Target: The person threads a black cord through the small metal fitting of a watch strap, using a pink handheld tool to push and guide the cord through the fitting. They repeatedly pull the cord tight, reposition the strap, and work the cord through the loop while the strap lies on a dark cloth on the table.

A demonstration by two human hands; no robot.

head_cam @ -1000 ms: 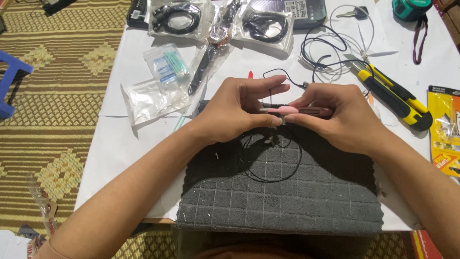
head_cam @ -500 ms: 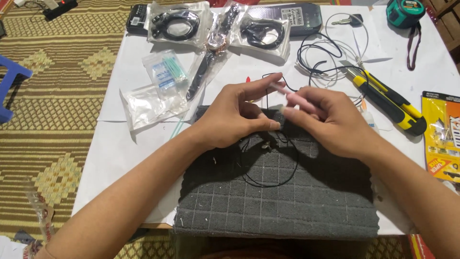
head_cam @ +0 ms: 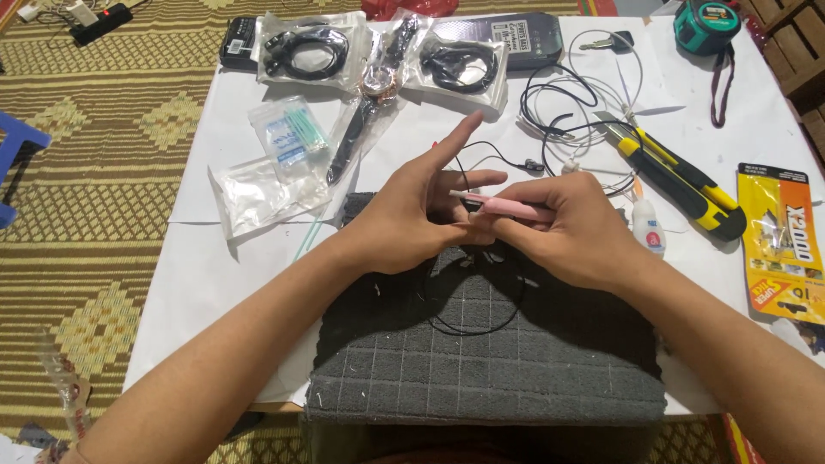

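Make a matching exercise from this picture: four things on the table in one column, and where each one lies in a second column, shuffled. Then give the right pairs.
Things
1. pink tool
2. utility knife
3. tape measure
4. grey gridded mat

Places
A. far right corner of the table, strap trailing toward the person
B. near edge of the table, under both hands
C. held in the right hand, its tip at the left hand
D. right of the hands, lying aslant beside a small glue bottle

Pairs: 1-C, 2-D, 3-A, 4-B
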